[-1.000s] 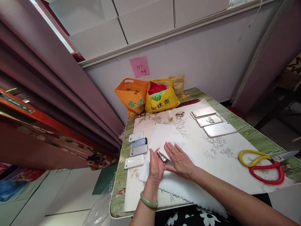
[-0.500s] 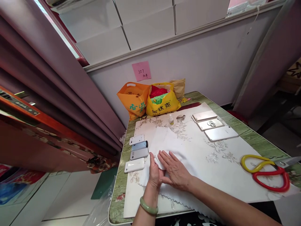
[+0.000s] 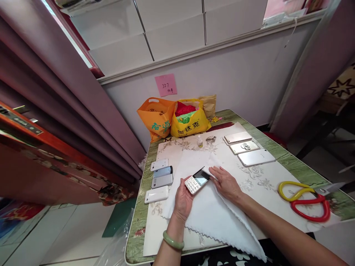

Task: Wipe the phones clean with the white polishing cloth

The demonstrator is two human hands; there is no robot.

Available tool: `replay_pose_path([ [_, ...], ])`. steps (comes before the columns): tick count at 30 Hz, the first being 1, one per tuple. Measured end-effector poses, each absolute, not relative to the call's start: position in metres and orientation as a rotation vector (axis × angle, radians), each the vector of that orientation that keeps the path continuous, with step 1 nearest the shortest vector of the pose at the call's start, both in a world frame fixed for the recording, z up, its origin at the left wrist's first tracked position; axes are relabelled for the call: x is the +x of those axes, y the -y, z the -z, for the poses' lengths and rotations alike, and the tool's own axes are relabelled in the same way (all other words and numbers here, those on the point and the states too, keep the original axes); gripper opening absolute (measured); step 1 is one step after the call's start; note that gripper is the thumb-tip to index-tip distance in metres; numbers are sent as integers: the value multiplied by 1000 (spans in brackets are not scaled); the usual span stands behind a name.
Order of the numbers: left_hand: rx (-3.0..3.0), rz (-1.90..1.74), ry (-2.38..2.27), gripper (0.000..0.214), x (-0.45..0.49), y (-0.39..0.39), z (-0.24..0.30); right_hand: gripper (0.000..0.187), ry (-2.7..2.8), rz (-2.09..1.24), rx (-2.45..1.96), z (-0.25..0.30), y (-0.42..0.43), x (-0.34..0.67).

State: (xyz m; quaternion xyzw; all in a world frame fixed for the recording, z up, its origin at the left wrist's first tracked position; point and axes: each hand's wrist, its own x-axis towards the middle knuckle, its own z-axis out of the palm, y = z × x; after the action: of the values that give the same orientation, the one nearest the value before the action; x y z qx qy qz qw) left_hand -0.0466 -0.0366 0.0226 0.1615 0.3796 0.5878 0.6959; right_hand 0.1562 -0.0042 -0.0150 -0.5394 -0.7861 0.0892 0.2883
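My left hand (image 3: 183, 199), a green bangle on its wrist, is closed on a keypad phone (image 3: 194, 184). The phone's white keys and dark screen face up, tilted over the table. In my right hand (image 3: 226, 183) a fold of white cloth (image 3: 219, 218) is pinched against the screen's upper right edge. The cloth hangs from those fingers and spreads across the table below both hands, its scalloped edge toward me. Part of the screen is hidden by the cloth. Left of my hands lie several phones, the nearest a white phone (image 3: 156, 194).
Three phones, one a white phone (image 3: 256, 157), lie at the right. Large scissors (image 3: 305, 201) rest at the right edge. Farther back are a small bottle (image 3: 200, 141), glasses (image 3: 211, 139), an orange bag (image 3: 156, 118) and a yellow bag (image 3: 191, 123).
My right hand has moved right and lifted a fold of cloth, uncovering the phone's keypad and most of its screen. The cloth's near edge now rises with it.
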Motion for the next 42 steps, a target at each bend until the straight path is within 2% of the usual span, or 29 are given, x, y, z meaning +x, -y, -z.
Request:
replay_pose_path([
  [4, 424, -1314, -858, 41, -49, 38, -22, 45, 1764, -284, -1523, -9, 1, 174],
  [8, 570, -1301, -910, 54, -51, 41, -21, 50, 1491, -277, -1630, -27, -3, 198],
  [11, 750, -1345, -954, 57, -50, 44, -19, 54, 1273, -427, -1729, -23, -1, 210],
  [14, 1019, -1342, -1056, 51, -46, 46, -12, 56, 1057, -536, -1775, -14, 1, 211],
  [17, 1279, -1304, -1143, 42, -40, 47, -7, 57, 978, -504, -1755, -12, 2, 200],
  [20, 1352, -1253, -1268, 47, -36, 49, -6, 58, 1100, -477, -1608, -18, 5, 177],
  [24, 1436, -1247, -1346, 47, -37, 51, -9, 47, 1593, -359, -1256, -28, 22, 136],
  [29, 1471, -1258, -1370, 30, -45, 49, 2, 55, 2342, -151, -838, -29, 50, 99],
  [32, 1425, -1216, -1428, 23, -44, 48, 5, 73, 2442, -96, -924, -25, 48, 98],
  [34, 1386, -1220, -1394, 28, -42, 48, 2, 82, 2441, -88, -1001, -23, 37, 104],
  [38, 1320, -1272, -1317, 46, -39, 48, -7, 77, 2391, -100, -1159, -24, 8, 118],
  [42, 1285, -1295, -1331, 46, -40, 48, -8, 70, 2312, -101, -1279, -28, 1, 117],
])
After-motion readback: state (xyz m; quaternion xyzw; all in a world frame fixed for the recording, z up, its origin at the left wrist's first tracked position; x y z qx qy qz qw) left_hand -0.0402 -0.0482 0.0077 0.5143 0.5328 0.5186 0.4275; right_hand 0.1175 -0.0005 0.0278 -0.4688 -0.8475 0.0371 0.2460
